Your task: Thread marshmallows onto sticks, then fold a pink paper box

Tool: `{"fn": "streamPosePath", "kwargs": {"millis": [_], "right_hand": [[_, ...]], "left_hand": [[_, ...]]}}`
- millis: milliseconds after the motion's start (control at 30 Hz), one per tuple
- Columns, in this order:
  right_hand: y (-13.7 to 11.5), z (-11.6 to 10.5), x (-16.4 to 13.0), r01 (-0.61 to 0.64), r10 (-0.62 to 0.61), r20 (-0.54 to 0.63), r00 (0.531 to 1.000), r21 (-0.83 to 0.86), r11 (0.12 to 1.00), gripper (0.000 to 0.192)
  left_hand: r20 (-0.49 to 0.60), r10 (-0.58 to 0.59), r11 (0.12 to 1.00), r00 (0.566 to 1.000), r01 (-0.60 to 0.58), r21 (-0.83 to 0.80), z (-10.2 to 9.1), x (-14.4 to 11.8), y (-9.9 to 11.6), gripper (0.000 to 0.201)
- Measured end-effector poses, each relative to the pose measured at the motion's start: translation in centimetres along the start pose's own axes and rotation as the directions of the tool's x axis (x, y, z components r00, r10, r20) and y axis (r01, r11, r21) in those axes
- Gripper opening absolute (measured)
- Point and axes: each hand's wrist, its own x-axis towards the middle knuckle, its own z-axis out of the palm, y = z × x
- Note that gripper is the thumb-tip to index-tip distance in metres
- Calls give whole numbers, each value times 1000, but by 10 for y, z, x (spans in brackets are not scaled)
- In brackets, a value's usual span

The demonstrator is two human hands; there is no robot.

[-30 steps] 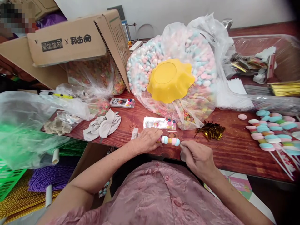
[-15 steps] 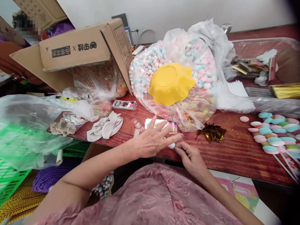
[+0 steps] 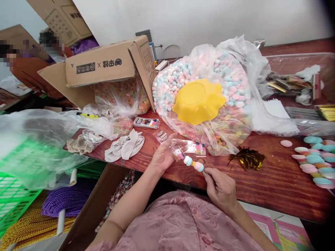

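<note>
At the near edge of the red-brown table (image 3: 274,190), the left hand (image 3: 164,155) is half curled; the right hand (image 3: 221,184) is closed on one end of the skewer of sweets (image 3: 193,163), held between them. Judged light, soft, easily dented; grip below the sweets. Clear printed sleeve (image 3: 179,154) at left fingertips: hold indeterminable.

A pale wall (image 3: 199,21) and a wooden tabletop (image 3: 261,184) are brightly and softly lit, with whitish highlights thrown back by a clear plastic bag (image 3: 206,52). Deep shadow is cast beneath the tabletop's front edge. A yellow bowl (image 3: 197,101) is rendered fairly crisply — while a green basket (image 3: 13,195) at far left is smeared and stretched. The upper right corner is blacked out; the upper left is broken by pixelated patches (image 3: 48,38).
</note>
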Motion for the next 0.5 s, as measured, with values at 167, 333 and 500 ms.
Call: {"fn": "streamPosePath", "kwargs": {"millis": [167,333,500], "right_hand": [[-7,6,2,-369,359,84,930,196,909,15],[-13,7,8,-781,614,509,603,532,326,32],[-30,10,10,-765,452,620,641,464,448,35]], "left_hand": [[-20,152,981,988,-153,-119,26,6,-13,26],[29,171,982,985,-168,-84,20,1,-16,38],[84,202,970,976,-211,123,17,-5,-17,46]]}}
